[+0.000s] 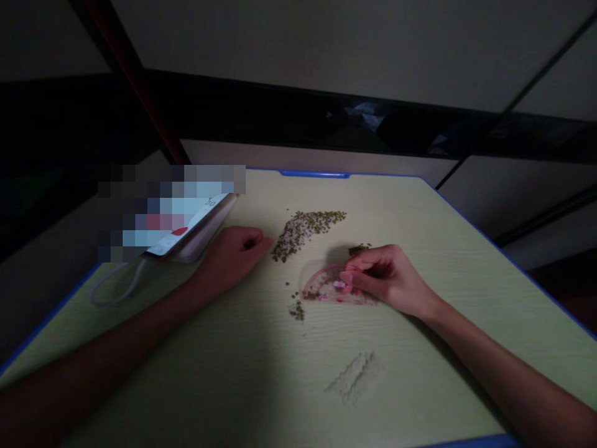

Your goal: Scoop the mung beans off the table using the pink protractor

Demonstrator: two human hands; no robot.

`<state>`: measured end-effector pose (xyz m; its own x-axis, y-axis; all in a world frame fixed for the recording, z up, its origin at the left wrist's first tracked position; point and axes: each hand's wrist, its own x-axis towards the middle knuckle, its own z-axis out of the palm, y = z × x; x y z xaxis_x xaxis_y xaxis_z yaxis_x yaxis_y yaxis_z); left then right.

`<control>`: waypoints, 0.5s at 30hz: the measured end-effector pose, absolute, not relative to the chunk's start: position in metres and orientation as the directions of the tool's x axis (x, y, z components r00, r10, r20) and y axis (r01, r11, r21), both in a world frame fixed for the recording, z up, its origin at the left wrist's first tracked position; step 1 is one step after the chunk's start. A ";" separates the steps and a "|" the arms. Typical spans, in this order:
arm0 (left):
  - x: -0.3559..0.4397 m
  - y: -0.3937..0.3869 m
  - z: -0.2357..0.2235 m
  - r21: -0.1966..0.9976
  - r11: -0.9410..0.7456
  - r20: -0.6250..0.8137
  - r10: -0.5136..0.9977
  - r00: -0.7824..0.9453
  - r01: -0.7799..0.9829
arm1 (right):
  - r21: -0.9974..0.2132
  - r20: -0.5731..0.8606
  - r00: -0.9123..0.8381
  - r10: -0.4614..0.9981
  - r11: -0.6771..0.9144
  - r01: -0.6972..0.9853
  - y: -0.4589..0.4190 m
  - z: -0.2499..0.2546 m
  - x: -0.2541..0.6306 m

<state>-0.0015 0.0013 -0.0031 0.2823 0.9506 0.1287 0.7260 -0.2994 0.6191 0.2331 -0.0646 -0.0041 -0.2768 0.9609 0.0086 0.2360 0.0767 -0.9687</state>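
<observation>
My right hand [396, 280] pinches a clear pink protractor [321, 289] between thumb and fingers, its straight edge turned toward me. Small printed figures show on the protractor near my thumb. A few dark green grains [359, 249] lie just behind my right fingers. My left hand [236, 255] rests on the table with its fingers curled closed, and nothing shows in it. Beside its fingertips spreads a larger pile of green grains mixed with whitish ones [303, 233]. A small cluster of grains [297, 309] lies left of the protractor.
A pale table [224, 379] with blue edging carries everything. At its left a lit phone [186, 227], partly blurred out, leans on a light support with a loop strap [116, 298]. Nearer me lies a whitish powdery heap [357, 376]. Cabinet panels [326, 50] stand behind.
</observation>
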 end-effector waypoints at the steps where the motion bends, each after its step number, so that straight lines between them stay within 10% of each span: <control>1: -0.001 0.001 -0.003 0.622 -0.296 0.127 0.952 0.280 0.725 | -0.969 0.011 -0.281 0.960 0.080 0.235 -0.065 -0.004 0.233; 15: -0.001 0.001 -0.003 0.632 -0.301 0.132 0.950 0.283 0.715 | -0.962 -0.002 -0.365 0.931 0.098 0.256 -0.065 -0.005 0.236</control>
